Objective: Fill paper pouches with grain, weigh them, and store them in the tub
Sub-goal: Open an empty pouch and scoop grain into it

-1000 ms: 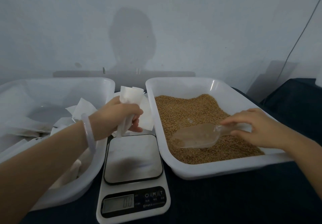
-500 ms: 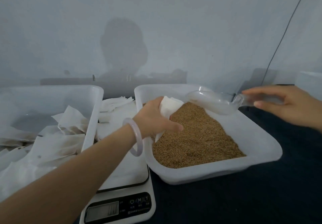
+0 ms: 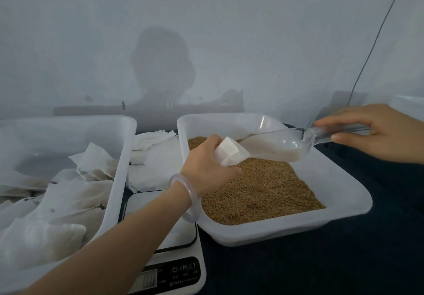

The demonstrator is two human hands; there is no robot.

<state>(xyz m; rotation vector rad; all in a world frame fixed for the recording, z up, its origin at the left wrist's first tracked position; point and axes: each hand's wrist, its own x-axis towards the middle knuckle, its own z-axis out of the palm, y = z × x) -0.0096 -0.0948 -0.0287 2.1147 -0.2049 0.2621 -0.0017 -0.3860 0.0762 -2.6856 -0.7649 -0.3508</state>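
Your left hand (image 3: 206, 168) gripped an open paper pouch (image 3: 229, 154) over the grain tray (image 3: 344, 193). Your right hand (image 3: 376, 134) pinched the clear scoop (image 3: 275, 145), its lip at the pouch mouth. Filled pouches (image 3: 68, 193) lay in the tub (image 3: 128, 148); this one was not yet on the scale (image 3: 146, 205).

Table (image 3: 321, 271): grain tub (image 3: 275, 232), storage tub (image 3: 119, 161), scale (image 3: 181, 271)
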